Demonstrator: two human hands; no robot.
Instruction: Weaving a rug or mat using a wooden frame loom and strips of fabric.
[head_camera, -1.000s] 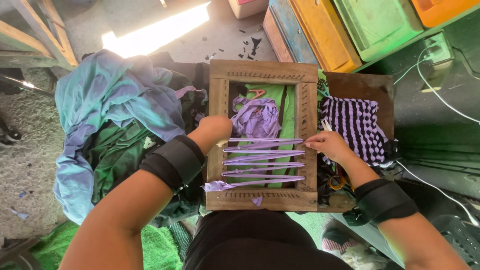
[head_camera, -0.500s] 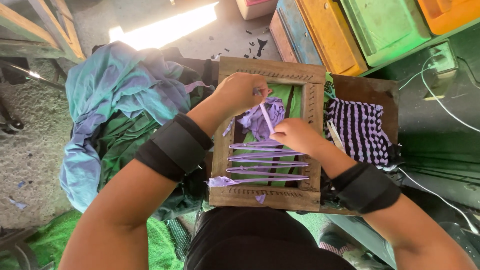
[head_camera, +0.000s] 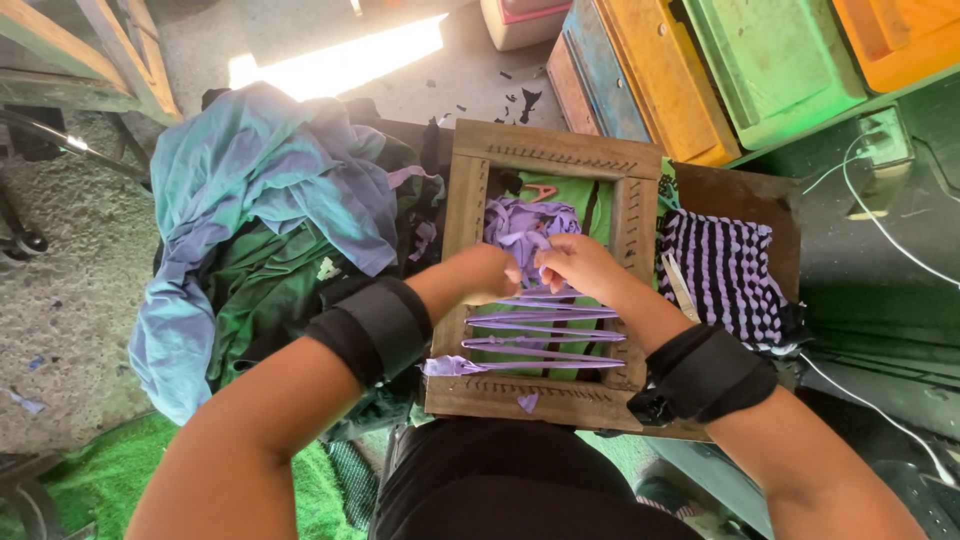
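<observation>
Head view: the left hand (head_camera: 487, 272) and right hand (head_camera: 578, 262) meet over the middle of a wooden frame (head_camera: 545, 150) that rests on the person's lap. Both hands are closed, fingertips pinched together on a purple strip (head_camera: 528, 232) from the loose purple bundle inside the frame; the two hands nearly touch each other. Below them, more purple strips (head_camera: 545, 328) run stretched across the frame from side to side (one end hangs off the left edge). Each wrist wears a black band (head_camera: 372, 328). Green cloth (head_camera: 585, 200) shows under the frame. Just right of the frame lies a woven mat (head_camera: 728, 272) in purple and black stripes, on a brown board (head_camera: 755, 195). To the left sits a pile of blue and green clothes (head_camera: 255, 190), touching the frame's left side.
</observation>
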